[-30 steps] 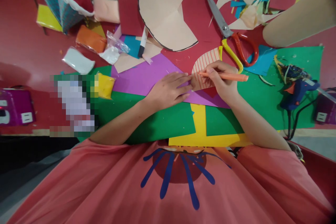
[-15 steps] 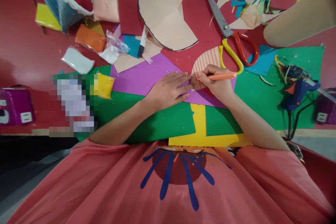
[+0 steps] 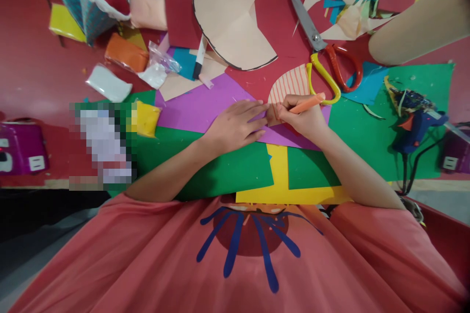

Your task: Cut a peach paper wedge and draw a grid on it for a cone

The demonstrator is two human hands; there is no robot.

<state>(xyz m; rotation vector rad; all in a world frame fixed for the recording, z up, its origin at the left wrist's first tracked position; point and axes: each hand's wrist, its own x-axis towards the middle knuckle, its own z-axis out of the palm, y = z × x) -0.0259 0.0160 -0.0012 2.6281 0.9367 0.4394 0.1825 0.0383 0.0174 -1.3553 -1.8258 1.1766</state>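
Observation:
My right hand [image 3: 304,115] is closed round an orange marker [image 3: 308,103], its tip low over a pale paper cutout [image 3: 290,85] with orange stripes. Part of the cutout's lower side is hidden under that hand. My left hand [image 3: 238,124] lies flat with fingers stretched out, fingertips touching the cutout's left edge. Beneath both hands are a purple sheet [image 3: 187,107] and a green sheet [image 3: 220,166]. Just beyond the cutout lie scissors [image 3: 316,39] with one yellow and one red handle loop, blades spread a little.
A large beige cutout with a black edge [image 3: 227,14] lies at the back. Paper scraps [image 3: 352,14] and a cardboard tube [image 3: 418,24] are at back right. A blue glue gun [image 3: 414,132] with its cord rests at right. Clay packets [image 3: 127,54] and a marker cap [image 3: 206,81] are at left.
The marker's rear end has tipped up and away from me, and my right hand has shifted slightly on the cutout. My left hand stays in place.

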